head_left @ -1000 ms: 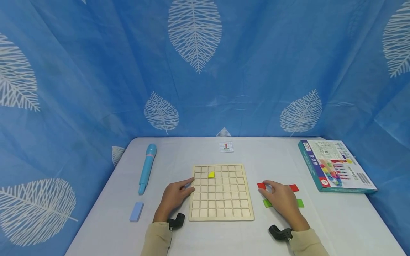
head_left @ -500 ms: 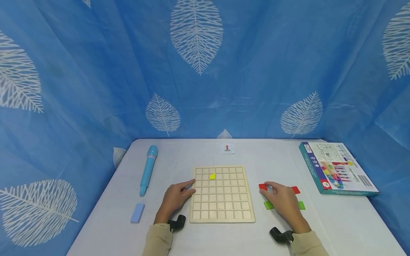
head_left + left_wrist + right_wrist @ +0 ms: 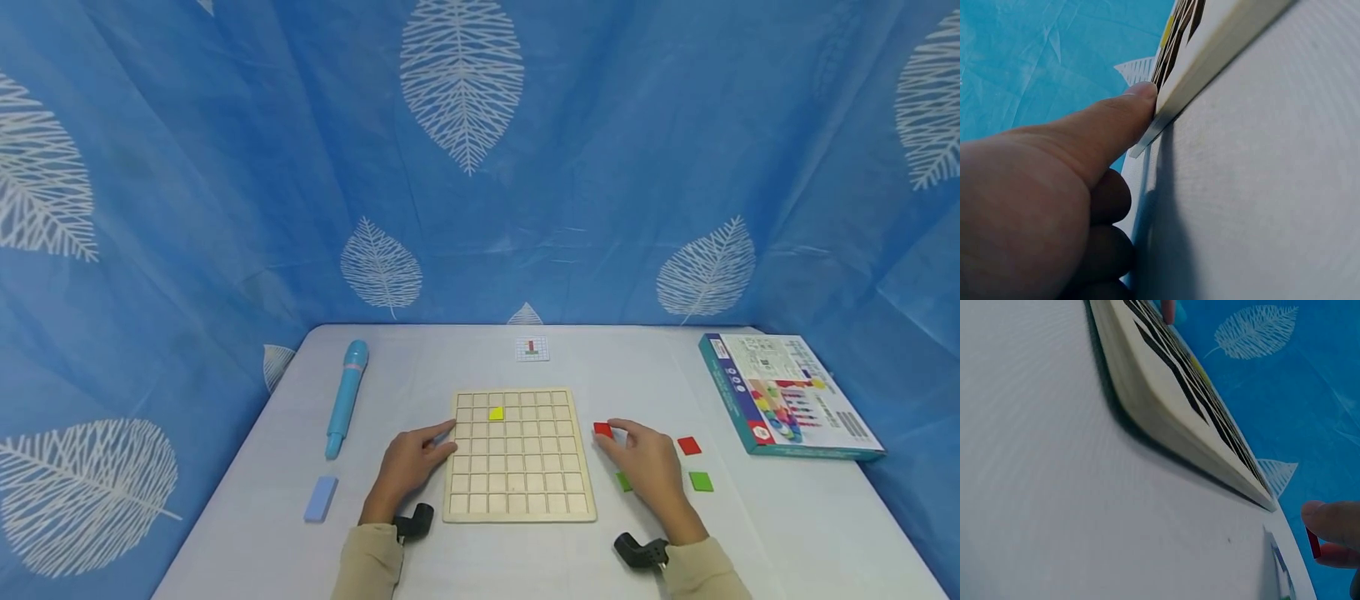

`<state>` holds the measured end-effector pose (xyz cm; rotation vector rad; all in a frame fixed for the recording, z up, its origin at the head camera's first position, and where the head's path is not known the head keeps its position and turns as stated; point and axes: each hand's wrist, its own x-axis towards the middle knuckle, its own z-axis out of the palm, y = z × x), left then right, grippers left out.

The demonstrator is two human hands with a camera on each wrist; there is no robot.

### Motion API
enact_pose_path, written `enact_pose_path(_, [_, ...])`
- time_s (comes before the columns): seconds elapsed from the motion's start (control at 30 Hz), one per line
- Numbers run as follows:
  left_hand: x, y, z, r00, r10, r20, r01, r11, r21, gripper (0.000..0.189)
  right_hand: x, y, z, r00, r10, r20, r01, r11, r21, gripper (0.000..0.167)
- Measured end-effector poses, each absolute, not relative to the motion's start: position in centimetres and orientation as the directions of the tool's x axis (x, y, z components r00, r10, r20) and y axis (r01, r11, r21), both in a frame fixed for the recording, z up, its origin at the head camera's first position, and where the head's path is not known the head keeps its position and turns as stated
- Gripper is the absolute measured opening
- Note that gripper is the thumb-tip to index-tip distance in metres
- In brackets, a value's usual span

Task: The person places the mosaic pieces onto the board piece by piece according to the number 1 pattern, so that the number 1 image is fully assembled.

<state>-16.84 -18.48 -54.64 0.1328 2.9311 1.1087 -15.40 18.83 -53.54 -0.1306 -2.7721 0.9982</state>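
Note:
In the head view a wooden grid board [image 3: 520,517] lies mid-table, with a yellow tile [image 3: 497,413] in one of its upper cells. My left hand [image 3: 408,462] touches the board's left edge with its extended thumb and forefinger; the left wrist view shows the thumb [image 3: 1113,119] against the rim. Right of the board, my right hand [image 3: 651,468] pinches a red tile [image 3: 602,429] between thumb and fingers, its thin side showing in the right wrist view. A green tile [image 3: 623,482] is partly hidden under this hand. Another red tile [image 3: 689,446] and green tile [image 3: 701,481] lie to its right.
A small card with a grid pattern [image 3: 532,348] lies behind the board. To the left are a blue microphone-shaped object [image 3: 348,400] and a light blue block [image 3: 320,499]. A flat printed box [image 3: 795,392] sits at the right edge, with a blue curtain [image 3: 585,167] behind.
My right hand has moved slightly left toward the board with the red tile, uncovering more of the red and green tiles on its right. The left hand stays at the board's edge.

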Motion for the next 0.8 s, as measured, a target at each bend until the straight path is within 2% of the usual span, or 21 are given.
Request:
enact_pose_path(0.43, [-16.8,-18.4,-54.5,-0.996,0.087,0.031,0.085,0.734,0.673,0.044,-16.9,14.6,-52.9,-0.989,0.097,0.11,-0.003,0.734,-0.679,0.042])
enact_pose_path(0.8, [-16.9,-18.1,-54.5,-0.998,0.046,0.04,0.061,0.752,0.656,0.049,-18.6,11.3,-52.8,-0.989,0.02,0.144,-0.085,0.722,-0.687,0.04])
